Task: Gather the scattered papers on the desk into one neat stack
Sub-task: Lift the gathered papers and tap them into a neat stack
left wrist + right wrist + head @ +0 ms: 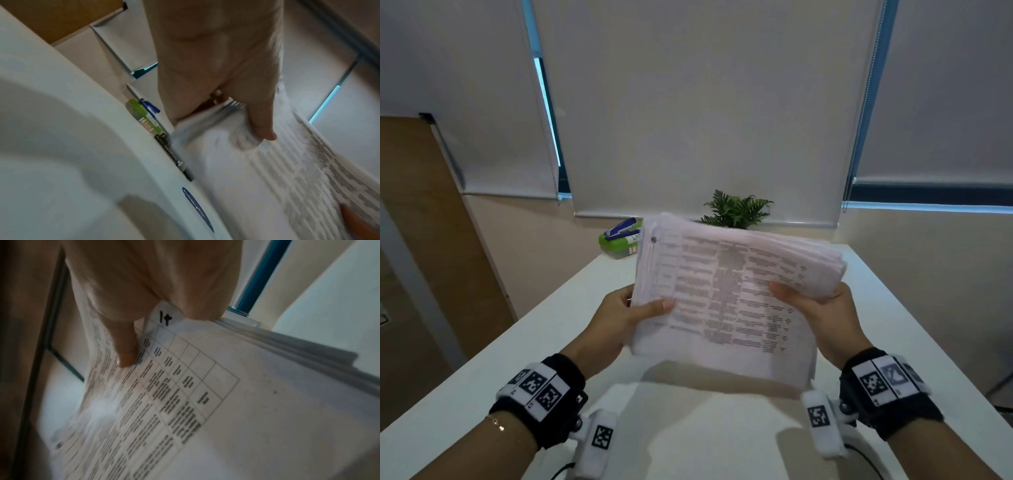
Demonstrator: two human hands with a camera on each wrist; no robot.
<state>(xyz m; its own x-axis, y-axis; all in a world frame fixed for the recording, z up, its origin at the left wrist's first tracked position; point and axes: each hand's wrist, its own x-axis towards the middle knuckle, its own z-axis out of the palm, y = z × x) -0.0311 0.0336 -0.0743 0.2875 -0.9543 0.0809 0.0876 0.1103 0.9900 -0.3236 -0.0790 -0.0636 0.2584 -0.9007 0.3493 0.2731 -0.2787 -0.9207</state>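
A thick stack of printed papers hangs tilted above the white desk, held by both hands. My left hand grips its left edge, thumb on the top sheet and fingers hidden underneath. My right hand grips the right edge the same way. In the left wrist view my left hand's thumb presses on the fanned paper edges. The right wrist view shows my right hand's thumb on a printed table sheet with a handwritten number at its corner. The sheet edges are slightly uneven.
A green and white box with a blue stapler on top sits at the desk's far left corner, next to a small green plant. A black marker lies by the box. Blinds cover the windows behind.
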